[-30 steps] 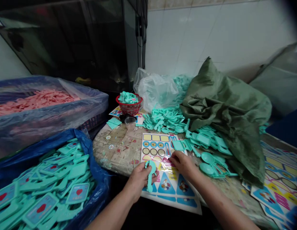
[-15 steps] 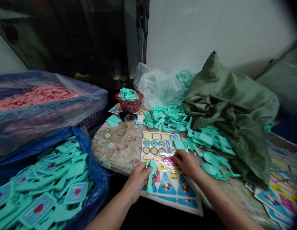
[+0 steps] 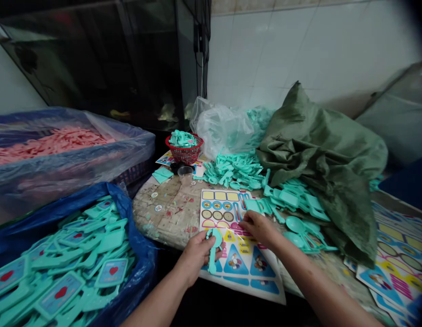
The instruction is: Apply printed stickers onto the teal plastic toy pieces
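Observation:
My left hand [image 3: 197, 254] is closed around a teal plastic toy piece [image 3: 214, 250] with a round head and a narrow handle, held over the lower left of a sticker sheet [image 3: 236, 281]. Bent fingers of my right hand [image 3: 256, 227] are pinched together at the pink stickers near the middle of that sheet; whatever lies between the fingertips is hidden. Yellow rectangles, round stickers and blue triangles are printed on the sheet. Just beyond my right hand lie teal flat pieces [image 3: 253, 205] and teal toy spoons [image 3: 295, 223].
A blue-lined container [image 3: 142, 254] of teal pieces with heart stickers stands at left, with a plastic-lined crate [image 3: 136, 141] of pink pieces behind. A red basket [image 3: 185, 154], a teal pile [image 3: 234, 168] and a green sack [image 3: 320, 141] are at the back. More sticker sheets [image 3: 394, 254] lie at right.
The view has tilted up slightly. My right hand has shifted a little left over the pink stickers, still pinched. My left hand keeps the toy piece in nearly the same place.

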The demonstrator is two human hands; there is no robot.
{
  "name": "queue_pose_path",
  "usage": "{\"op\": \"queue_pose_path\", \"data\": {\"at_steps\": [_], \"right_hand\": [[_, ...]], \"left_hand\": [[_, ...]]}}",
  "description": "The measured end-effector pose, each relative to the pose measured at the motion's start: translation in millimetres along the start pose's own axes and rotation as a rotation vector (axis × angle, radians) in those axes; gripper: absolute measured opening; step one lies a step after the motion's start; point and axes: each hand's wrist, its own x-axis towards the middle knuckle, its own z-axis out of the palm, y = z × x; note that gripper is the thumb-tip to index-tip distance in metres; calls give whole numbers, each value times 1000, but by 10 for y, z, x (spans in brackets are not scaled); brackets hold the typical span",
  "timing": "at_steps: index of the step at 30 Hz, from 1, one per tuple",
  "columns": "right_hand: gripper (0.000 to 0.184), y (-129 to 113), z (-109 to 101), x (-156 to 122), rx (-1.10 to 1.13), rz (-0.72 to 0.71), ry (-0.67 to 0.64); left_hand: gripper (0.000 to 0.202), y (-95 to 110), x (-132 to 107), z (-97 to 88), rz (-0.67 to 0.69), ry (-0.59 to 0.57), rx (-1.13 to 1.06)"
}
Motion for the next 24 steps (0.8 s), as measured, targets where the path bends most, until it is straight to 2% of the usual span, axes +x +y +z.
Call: {"op": "queue_pose_path", "data": {"at_steps": [7,14,21,24], "right_hand": [[11,-28,12,-33,-29,-14,38],[18,-58,1,-23,-19,-5,26],[16,-281,-137,-230,-124,-103,109],[26,-294,-177,-323,1,-107,99]], "left_hand": [[22,-21,28,-12,-2,-6,-12],[23,-6,11,0,-12,4,-8],[25,-15,-13,11,9,8,-19],[23,-29,-7,9,16,15,-34]]}}
